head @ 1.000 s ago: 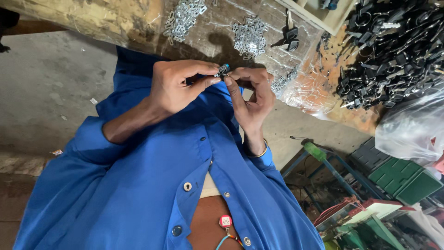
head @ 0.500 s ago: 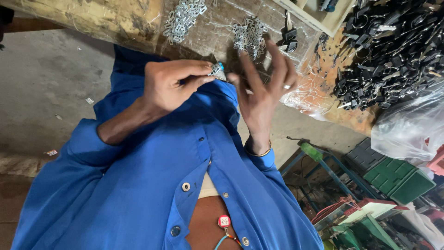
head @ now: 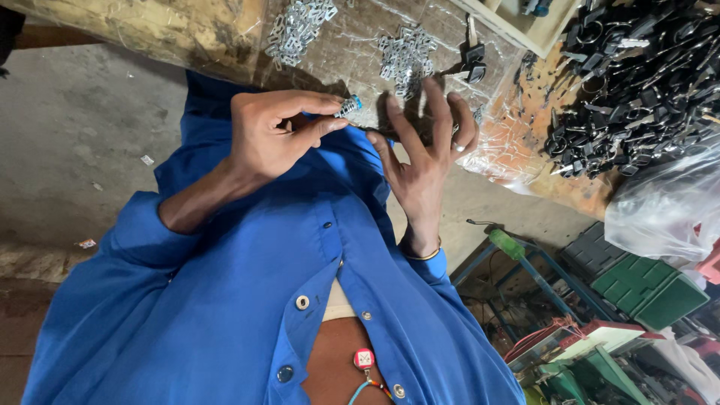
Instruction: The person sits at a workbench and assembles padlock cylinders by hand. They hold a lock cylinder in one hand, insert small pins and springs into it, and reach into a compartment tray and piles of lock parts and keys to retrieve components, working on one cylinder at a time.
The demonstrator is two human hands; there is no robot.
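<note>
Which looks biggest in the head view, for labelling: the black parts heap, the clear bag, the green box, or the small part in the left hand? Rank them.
1. Black parts heap.
2. Clear bag, cut off by the frame edge, so unsure against the heap.
3. Green box, lower and farther away, so possibly understated.
4. Small part, pinched in the left hand.

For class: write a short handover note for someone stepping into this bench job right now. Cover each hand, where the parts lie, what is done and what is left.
Left hand: pinches a small metal part with a blue tip between thumb and fingers.
Right hand: open, fingers spread, holding nothing, just beside the part.
Parts: two heaps of silver pieces on the plastic-covered bench; a pile of black parts further right.
Done: one part picked up.
Left: cannot tell how many in the heaps are finished.
</note>
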